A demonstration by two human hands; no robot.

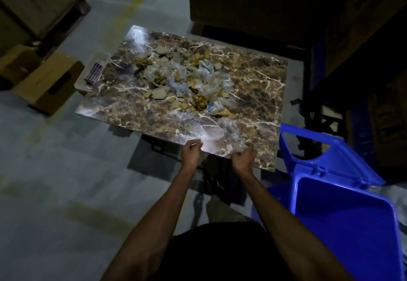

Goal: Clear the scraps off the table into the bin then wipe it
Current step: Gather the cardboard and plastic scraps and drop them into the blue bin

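right hand (245,156) grips clear plastic (234,136) at the bench (123,108) edge, left hand (192,150) curled beside; best swing it straight over the bin (343,221).

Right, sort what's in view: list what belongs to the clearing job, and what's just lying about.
For the job:
- scrap pile mid-table
- marble-look table
- blue bin, lid open, at the right
- clear plastic scrap that the right hand grips
- left hand at the near edge
- checked cloth, probably for wiping

Lying about:
- cardboard boxes on the floor
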